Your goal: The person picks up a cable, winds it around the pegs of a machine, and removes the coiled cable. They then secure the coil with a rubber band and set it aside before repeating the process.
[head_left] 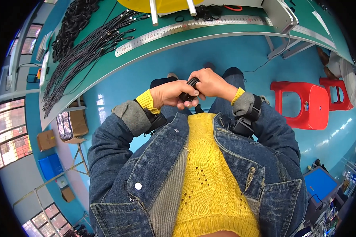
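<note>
A black coiled cable (192, 83) is held in front of my body, above my lap. My left hand (171, 94) grips the coil from the left, its fingers curled under it. From the right, my right hand (213, 83) closes on the upper part of the same coil. Fingers cover much of the coil, so its ends cannot be made out. Both hands are in front of the green table's edge, apart from the table.
On the green table (101, 71) lie loose black cables (89, 49), a heap of coiled cables (73, 27) and a long steel ruler (166, 31). A yellow round object (140, 4) with white rods is at the far edge. Red stools (316, 104) stand right; cardboard boxes (78, 122) sit left.
</note>
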{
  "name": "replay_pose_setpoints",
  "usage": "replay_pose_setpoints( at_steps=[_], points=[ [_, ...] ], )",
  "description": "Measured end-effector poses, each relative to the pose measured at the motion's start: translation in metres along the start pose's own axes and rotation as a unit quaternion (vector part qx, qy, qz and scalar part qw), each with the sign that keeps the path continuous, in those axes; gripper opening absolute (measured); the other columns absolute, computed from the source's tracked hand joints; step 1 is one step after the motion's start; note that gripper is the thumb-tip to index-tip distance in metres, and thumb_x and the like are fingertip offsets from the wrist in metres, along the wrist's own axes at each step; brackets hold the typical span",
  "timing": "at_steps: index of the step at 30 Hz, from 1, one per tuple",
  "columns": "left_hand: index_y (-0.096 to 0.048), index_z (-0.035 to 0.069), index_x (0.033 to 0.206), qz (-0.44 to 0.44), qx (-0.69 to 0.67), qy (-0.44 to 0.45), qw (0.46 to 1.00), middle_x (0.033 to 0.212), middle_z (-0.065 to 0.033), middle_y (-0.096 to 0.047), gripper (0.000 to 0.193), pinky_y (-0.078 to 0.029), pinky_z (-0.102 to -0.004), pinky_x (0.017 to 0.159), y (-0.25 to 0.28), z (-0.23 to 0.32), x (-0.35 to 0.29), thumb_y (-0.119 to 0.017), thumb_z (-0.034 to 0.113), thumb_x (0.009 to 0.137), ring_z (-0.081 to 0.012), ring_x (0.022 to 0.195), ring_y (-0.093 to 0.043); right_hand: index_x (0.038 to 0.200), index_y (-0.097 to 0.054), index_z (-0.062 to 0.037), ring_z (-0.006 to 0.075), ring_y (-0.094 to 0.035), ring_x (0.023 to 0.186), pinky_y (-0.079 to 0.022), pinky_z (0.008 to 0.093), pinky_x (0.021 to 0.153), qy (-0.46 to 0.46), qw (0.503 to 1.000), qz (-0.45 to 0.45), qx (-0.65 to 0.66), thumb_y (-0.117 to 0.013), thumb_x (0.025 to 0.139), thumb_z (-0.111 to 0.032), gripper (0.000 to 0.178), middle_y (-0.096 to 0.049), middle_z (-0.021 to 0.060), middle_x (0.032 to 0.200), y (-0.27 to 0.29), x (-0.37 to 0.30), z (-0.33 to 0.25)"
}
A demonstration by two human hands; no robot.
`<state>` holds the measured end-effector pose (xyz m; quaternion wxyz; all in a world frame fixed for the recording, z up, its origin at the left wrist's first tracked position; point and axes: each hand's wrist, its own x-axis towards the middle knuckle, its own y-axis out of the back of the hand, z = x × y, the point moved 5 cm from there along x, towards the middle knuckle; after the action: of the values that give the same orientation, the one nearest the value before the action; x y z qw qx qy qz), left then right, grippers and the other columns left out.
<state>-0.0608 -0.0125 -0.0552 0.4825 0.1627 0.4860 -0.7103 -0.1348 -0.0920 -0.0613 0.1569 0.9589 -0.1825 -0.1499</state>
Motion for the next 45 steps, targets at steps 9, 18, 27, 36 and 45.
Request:
replay_pose_setpoints(
  at_steps=[9, 18, 27, 36, 45],
  points=[
    [-0.048, 0.003, 0.081, 0.050, 0.006, -0.011, 0.999, 0.062, -0.0026, -0.045, 0.006, -0.027, -0.0191, 0.036, 0.010, -0.019, 0.015, -0.050, 0.005, 0.077, -0.0070, 0.048, -0.041, 0.088, -0.062, -0.0020, 0.0347, -0.062, 0.067, -0.049, 0.0420, 0.062, 0.122, 0.966, 0.116, -0.196, -0.054, 0.067, -0.009, 0.023, -0.062, 0.0185, 0.068, -0.003, -0.001, -0.001],
    [-0.048, 0.004, 0.087, 0.063, -0.062, -0.182, 0.979, 0.063, -0.0010, -0.043, 0.010, -0.027, -0.0198, 0.037, 0.014, -0.006, 0.002, -0.051, 0.004, 0.077, -0.0068, 0.048, -0.041, 0.089, -0.063, -0.0065, 0.0289, -0.058, 0.067, -0.047, 0.0356, 0.059, 0.217, 0.869, 0.390, -0.214, -0.061, 0.074, -0.013, 0.016, -0.060, 0.0113, 0.079, 0.122, 0.006, -0.023],
    [-0.048, 0.005, 0.092, 0.084, -0.027, -0.247, 0.965, 0.065, -0.0014, -0.042, 0.012, -0.029, -0.0203, 0.040, 0.005, 0.012, -0.004, -0.051, 0.006, 0.080, -0.0079, 0.050, -0.040, 0.081, -0.063, -0.0078, 0.0239, -0.055, 0.061, -0.045, 0.0364, 0.055, 0.156, 0.819, 0.443, -0.329, -0.059, 0.077, -0.015, 0.009, -0.055, 0.0068, 0.073, 0.163, 0.031, -0.026],
    [-0.050, 0.003, 0.091, 0.138, -0.042, -0.399, 0.905, 0.063, 0.0006, -0.043, 0.009, -0.031, -0.0208, 0.041, -0.006, 0.044, -0.013, -0.050, 0.009, 0.085, -0.0074, 0.049, -0.041, 0.084, -0.054, -0.0072, 0.0025, -0.033, 0.055, -0.024, 0.0170, 0.044, -0.062, 0.844, 0.025, 0.532, -0.053, 0.088, -0.014, 0.008, -0.044, -0.0043, 0.070, 0.032, -0.018, -0.018],
    [-0.052, 0.003, 0.086, 0.242, -0.012, -0.396, 0.886, 0.062, 0.0005, -0.044, 0.007, -0.030, -0.0209, 0.040, 0.039, 0.022, -0.023, -0.050, 0.010, 0.084, -0.0069, 0.048, -0.040, 0.087, -0.059, -0.0058, 0.0017, -0.045, 0.059, -0.037, 0.0177, 0.047, 0.387, 0.907, 0.151, 0.072, -0.049, 0.090, -0.012, 0.012, -0.052, -0.0032, 0.073, -0.001, -0.059, -0.059]
  ],
)
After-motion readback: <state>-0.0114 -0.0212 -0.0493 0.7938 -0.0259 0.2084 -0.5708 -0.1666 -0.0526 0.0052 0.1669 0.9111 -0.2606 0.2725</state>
